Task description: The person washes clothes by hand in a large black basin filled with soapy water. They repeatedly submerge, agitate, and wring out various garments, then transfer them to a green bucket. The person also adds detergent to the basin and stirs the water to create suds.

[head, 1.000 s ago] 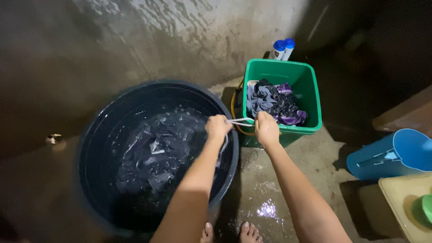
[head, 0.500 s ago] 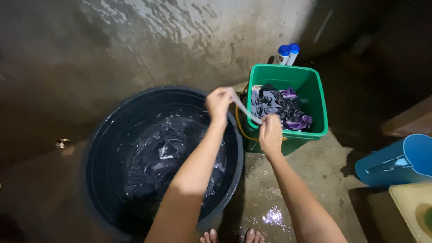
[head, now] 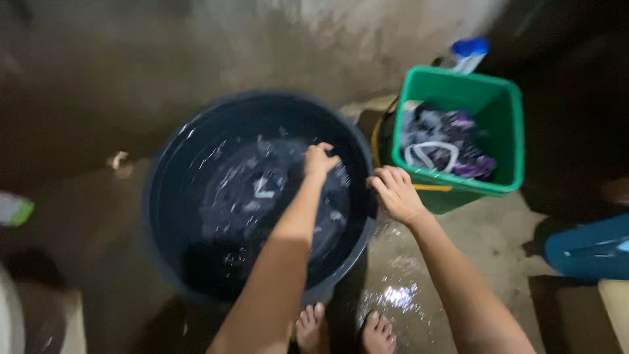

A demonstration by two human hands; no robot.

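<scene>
A large dark round tub [head: 164, 216] holds soapy water and dark soaked clothes [head: 262, 196]. My left hand [head: 320, 160] reaches over the water with its fingers curled down onto the wet cloth; whether it grips any is unclear. My right hand [head: 393, 193] hovers with loose, spread fingers and nothing in it, by the tub's right rim, just left of the green bin [head: 508, 137]. In the bin lie purple and dark wrung clothes [head: 468, 164] with a white strap-like piece [head: 429, 152] on top.
A white bottle with a blue cap [head: 466, 56] stands behind the bin. A blue plastic container [head: 583, 249] lies at the right. My bare feet [head: 347, 331] stand on the wet concrete floor [head: 458, 242]. A rough wall runs behind.
The white piece that both hands held stretched between them now lies in the green bin. My left hand has gone back over the tub; my right hand has dropped beside the rim.
</scene>
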